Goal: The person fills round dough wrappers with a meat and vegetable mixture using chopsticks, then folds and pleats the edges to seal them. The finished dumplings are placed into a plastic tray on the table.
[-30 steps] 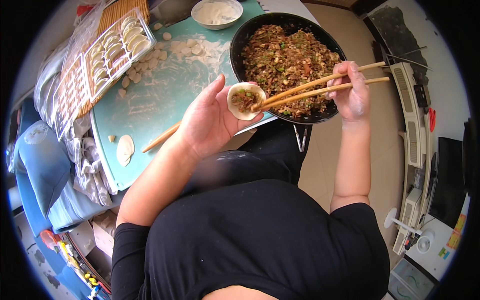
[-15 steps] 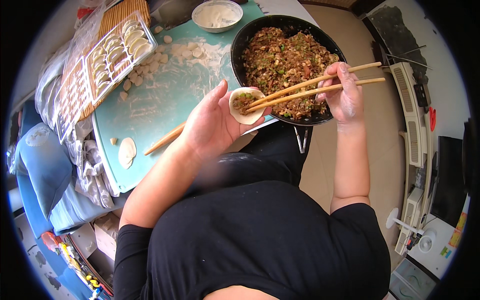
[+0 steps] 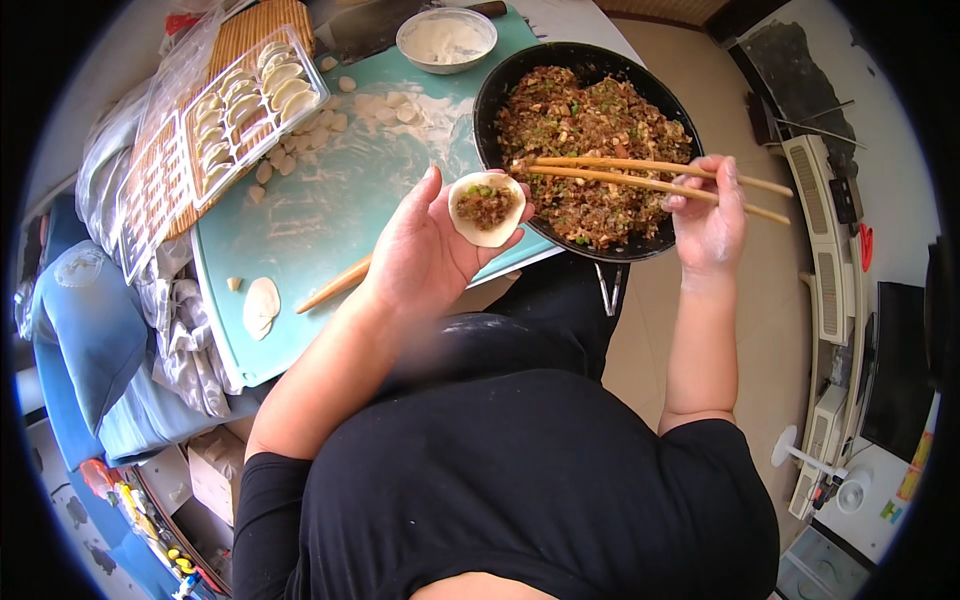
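We see a pale teal board (image 3: 330, 230) filling the ten o'clock area, dusted with flour. At one o'clock sits a black pan (image 3: 497, 90) heaped with minced filling (image 3: 600, 130). A clear plastic tray (image 3: 215, 130) of finished dumplings lies at eleven o'clock. Our left hand (image 3: 420, 250), near centre, cups a round dumpling wrapper (image 3: 487, 208) on slightly curled fingers, a spoonful of filling on it. Our right hand (image 3: 708, 215), at three o'clock, pinches a pair of wooden chopsticks (image 3: 620, 172), tips over the pan. A small bowl of flour (image 3: 446, 40) stands at twelve o'clock.
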Tool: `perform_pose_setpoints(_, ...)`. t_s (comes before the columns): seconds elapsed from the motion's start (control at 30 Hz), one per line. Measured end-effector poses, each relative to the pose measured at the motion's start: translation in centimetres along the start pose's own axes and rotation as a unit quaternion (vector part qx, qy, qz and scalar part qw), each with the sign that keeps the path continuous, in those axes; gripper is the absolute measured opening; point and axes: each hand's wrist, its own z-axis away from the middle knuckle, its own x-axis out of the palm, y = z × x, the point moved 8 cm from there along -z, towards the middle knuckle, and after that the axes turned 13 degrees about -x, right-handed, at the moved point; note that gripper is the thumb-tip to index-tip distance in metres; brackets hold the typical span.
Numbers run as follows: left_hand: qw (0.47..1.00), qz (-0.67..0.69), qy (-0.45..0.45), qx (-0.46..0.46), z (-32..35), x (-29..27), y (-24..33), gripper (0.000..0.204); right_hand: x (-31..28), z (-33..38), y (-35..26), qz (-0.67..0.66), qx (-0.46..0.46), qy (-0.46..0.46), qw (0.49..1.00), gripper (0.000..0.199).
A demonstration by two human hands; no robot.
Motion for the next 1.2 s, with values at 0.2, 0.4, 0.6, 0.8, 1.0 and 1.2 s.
perform_pose_setpoints(0.2, 1.0, -0.007, 0.01, 0.003, -0.1, 0.1, 0.0, 0.061, 1.9, 1.6, -2.1, 0.072, -0.094, -0.069, 0.991, 0.028)
perform_pose_setpoints(0.4, 1.0, -0.008, 0.01, -0.008, -0.2, 0.2, -0.3, 0.06, 1.5, 1.9, -3.0, 0.11, -0.144, -0.058, 0.982, 0.027)
perform_pose_setpoints(0.6, 1.0, -0.016, 0.007, -0.012, -0.3, 0.2, -0.5, 0.06, 2.1, 2.6, -3.0, 0.094, -0.146, -0.093, 0.98, 0.027)
perform_pose_setpoints(0.8, 1.0, -0.017, 0.022, -0.006, -0.4, 0.2, -0.6, 0.06, 1.4, 2.7, -3.7, 0.173, -0.188, -0.066, 0.964, 0.026)
perform_pose_setpoints(1.0, 0.999, -0.011, 0.039, 0.006, -0.4, 0.0, -0.4, 0.059, 1.6, 3.8, -3.9, 0.281, -0.203, -0.083, 0.934, 0.024)
perform_pose_setpoints(1.2, 0.997, 0.054, -0.001, 0.063, -0.3, 0.0, 0.3, 0.059, 6.3, 7.7, -6.3, 0.231, -0.337, -0.186, 0.893, 0.025)
